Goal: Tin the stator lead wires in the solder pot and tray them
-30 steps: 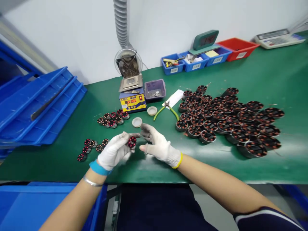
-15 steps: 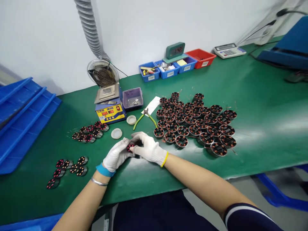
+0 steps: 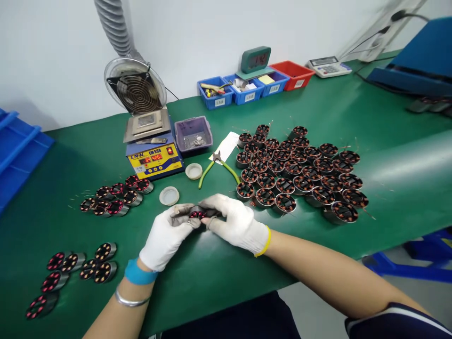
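Note:
Between my two gloved hands is a small round motor stator [image 3: 197, 213] with pinkish-red coils and a dark rim. My left hand [image 3: 167, 235], in a white glove with a blue band at the wrist, grips its left side. From the right, the fingers of my right hand [image 3: 236, 223] close around it, and they hide part of the stator. Just beyond the hands, green-handled cutting pliers [image 3: 218, 162] lie spread, with a white paper slip [image 3: 229, 142] partly under them. Two small pale dishes stand nearby, one of them a round white dish [image 3: 169, 196].
Many wire-wound stators [image 3: 285, 185] crowd the right side of the green table [image 3: 399, 155]. Smaller groups of stators [image 3: 105, 271] sit at left. Behind are a solder pot [image 3: 154, 160], a purple tray [image 3: 193, 123], blue bins [image 3: 250, 96], a red bin [image 3: 294, 73] and a calculator [image 3: 329, 67].
The view has moved closer and shifted. Both hands stay around the stator, which now shows more of its side, with its coil face at a flatter angle.

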`<action>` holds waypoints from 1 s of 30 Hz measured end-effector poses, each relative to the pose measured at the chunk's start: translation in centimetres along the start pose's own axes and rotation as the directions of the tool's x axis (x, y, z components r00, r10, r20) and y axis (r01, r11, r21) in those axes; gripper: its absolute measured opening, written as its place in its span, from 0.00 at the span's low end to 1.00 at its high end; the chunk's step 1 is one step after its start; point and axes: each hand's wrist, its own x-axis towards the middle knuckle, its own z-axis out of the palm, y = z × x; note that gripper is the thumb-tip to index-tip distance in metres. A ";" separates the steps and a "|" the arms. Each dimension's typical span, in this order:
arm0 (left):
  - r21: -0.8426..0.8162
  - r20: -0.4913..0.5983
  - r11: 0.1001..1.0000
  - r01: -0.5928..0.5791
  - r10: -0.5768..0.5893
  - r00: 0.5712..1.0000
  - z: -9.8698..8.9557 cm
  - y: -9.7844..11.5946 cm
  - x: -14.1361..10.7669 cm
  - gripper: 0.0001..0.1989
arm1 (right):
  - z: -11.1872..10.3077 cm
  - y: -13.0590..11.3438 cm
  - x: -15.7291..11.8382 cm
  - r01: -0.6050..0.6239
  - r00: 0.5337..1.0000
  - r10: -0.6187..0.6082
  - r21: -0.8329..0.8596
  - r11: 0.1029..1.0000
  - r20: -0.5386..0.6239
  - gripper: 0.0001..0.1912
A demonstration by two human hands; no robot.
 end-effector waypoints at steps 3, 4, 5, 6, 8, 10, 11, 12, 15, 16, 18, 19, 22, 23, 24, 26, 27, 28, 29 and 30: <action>0.053 -0.031 0.998 0.018 -0.016 0.999 0.3 0.5 -0.3 0.19 | -0.5 0.3 -0.1 0.033 0.996 -0.049 -0.199 0.979 -0.078 0.03; 0.077 -0.025 0.997 0.015 -0.013 1.000 0.3 0.7 -0.4 0.18 | -0.7 0.4 -0.1 0.054 0.992 -0.076 -0.209 0.976 -0.100 0.05; 0.108 -0.004 0.994 0.011 -0.010 1.000 0.2 0.9 -0.5 0.17 | -0.9 0.4 -0.1 0.092 0.986 -0.116 -0.197 0.976 -0.117 0.06; 0.148 0.031 0.989 0.006 -0.010 0.999 0.2 1.0 -0.7 0.17 | -1.1 0.4 -0.1 0.148 0.977 -0.172 -0.172 0.974 -0.128 0.06; 0.245 0.144 0.969 -0.012 -0.024 0.989 0.0 1.2 -0.9 0.14 | -1.5 0.1 0.0 0.279 0.946 -0.297 -0.144 0.949 -0.126 0.04; 0.316 0.266 0.948 -0.032 -0.057 0.962 0.0 1.2 -1.0 0.12 | -1.9 -0.4 0.2 0.319 0.931 -0.346 -0.204 0.925 -0.113 0.12; 0.341 0.309 0.939 -0.038 -0.073 0.948 0.0 1.1 -1.0 0.11 | -2.0 -0.9 0.5 0.289 0.938 -0.327 -0.266 0.920 -0.111 0.16; 0.361 0.335 0.932 -0.045 -0.085 0.938 0.1 1.0 -0.9 0.10 | -2.1 -1.4 0.9 0.233 0.953 -0.285 -0.344 0.909 -0.107 0.20; 0.409 0.374 0.909 -0.074 -0.093 0.923 0.3 0.6 -0.6 0.08 | -2.0 -3.0 3.8 0.060 0.990 -0.126 -0.629 0.775 -0.061 0.25; 0.428 0.383 0.900 -0.089 -0.091 0.919 0.3 0.5 -0.5 0.08 | -1.7 -3.4 5.2 0.028 0.997 -0.075 -0.716 0.697 -0.033 0.25; 0.455 0.403 0.883 -0.117 -0.087 0.911 0.2 0.3 -0.3 0.10 | -0.9 -3.8 8.5 -0.025 0.998 0.055 -0.845 0.533 0.005 0.26; 0.471 0.414 0.872 -0.136 -0.082 0.907 0.1 0.3 -0.2 0.10 | -0.4 -3.8 10.2 -0.053 0.992 0.129 -0.885 0.462 0.008 0.28; 0.507 0.454 0.835 -0.213 -0.049 0.890 0.0 0.0 0.1 0.12 | 1.0 -3.1 14.1 -0.146 0.939 0.342 -0.928 0.342 -0.021 0.34; 0.513 0.466 0.827 -0.232 -0.041 0.884 -0.1 -0.1 0.2 0.12 | 1.2 -2.7 14.9 -0.171 0.918 0.395 -0.929 0.329 -0.029 0.34; 0.515 0.474 0.822 -0.243 -0.036 0.880 -0.1 -0.1 0.3 0.13 | 1.4 -2.4 15.5 -0.184 0.901 0.434 -0.928 0.324 -0.028 0.33; 0.512 0.488 0.819 -0.258 -0.030 0.872 -0.1 -0.2 0.4 0.12 | 1.2 -2.1 15.8 -0.190 0.884 0.468 -0.924 0.333 -0.013 0.30; 0.510 0.495 0.819 -0.264 -0.028 0.869 -0.1 -0.2 0.4 0.12 | 0.9 -2.1 15.7 -0.189 0.890 0.456 -0.916 0.353 -0.008 0.29; 0.509 0.500 0.817 -0.272 -0.023 0.866 -0.1 -0.2 0.5 0.12 | 0.5 -2.2 15.5 -0.192 0.904 0.427 -0.902 0.387 -0.009 0.29; 0.510 0.505 0.813 -0.281 -0.019 0.863 -0.1 -0.1 0.5 0.12 | 0.1 -2.4 15.2 -0.198 0.921 0.389 -0.876 0.441 -0.012 0.29; 0.511 0.508 0.810 -0.287 -0.015 0.861 -0.1 -0.1 0.4 0.12 | -0.2 -2.6 14.9 -0.202 0.937 0.349 -0.833 0.514 -0.012 0.29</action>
